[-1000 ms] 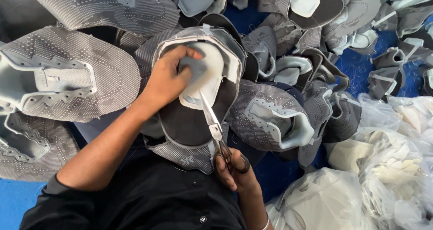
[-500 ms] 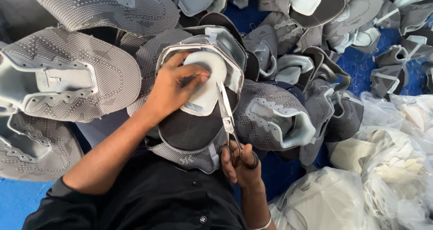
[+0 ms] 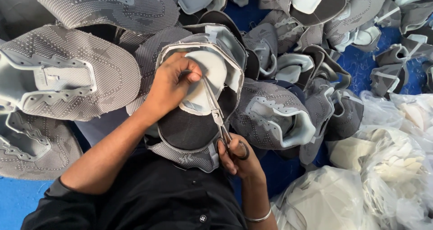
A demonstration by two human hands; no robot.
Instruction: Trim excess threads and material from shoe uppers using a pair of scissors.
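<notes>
1. At the right edge I see clear plastic bags [image 3: 383, 167] bunched together, filled with pale cream and white pieces; they lie on the blue surface [image 3: 18, 196] just beside the heap of shoe uppers.
2. A pile of grey knit shoe uppers [image 3: 72, 81] spreads across the top and left, some with light grey trim panels, some turned dark side up; I pick out no readable label on any of them.
3. The grey shoe upper [image 3: 189, 131] in hand rests against the black shirt [image 3: 149, 198], lining side up, its white padded piece [image 3: 212, 72] facing the camera.
4. My left hand [image 3: 169, 86] is curled over the upper's far rim, thumb and fingertips pinching the edge of the white piece.
5. My right hand [image 3: 237, 158] has its fingers through the loops of the scissors [image 3: 218, 115], gripping them closed around the handles.
6. The scissor blades point up and away, nearly together, with their tips reaching the white piece just beside the left thumb.
</notes>
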